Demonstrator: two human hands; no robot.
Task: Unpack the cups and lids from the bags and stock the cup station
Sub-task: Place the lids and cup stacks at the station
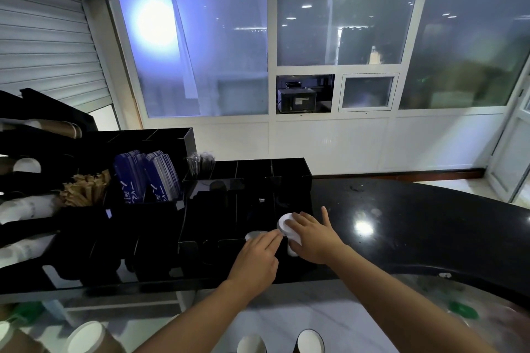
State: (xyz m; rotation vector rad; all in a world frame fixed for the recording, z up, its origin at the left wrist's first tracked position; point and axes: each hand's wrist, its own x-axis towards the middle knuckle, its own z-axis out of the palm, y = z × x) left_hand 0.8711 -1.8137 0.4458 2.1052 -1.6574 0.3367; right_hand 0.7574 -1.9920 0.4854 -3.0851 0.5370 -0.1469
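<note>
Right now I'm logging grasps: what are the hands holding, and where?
The right hand grips a white lid stack around its side; the left hand touches its near end.

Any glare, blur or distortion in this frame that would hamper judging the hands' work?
Head view: wide-angle bending of the window frames; a bright flare on the left pane; a glare spot on the black counter; bottom edge blurred; the hands and white lids are sharp enough, though the black organizer swallows detail.

A short stack of white lids (pixel 287 228) lies tipped on its side at the black cup station (pixel 246 180). More white lids (pixel 253 235) sit just beside it, low in a slot.
</note>
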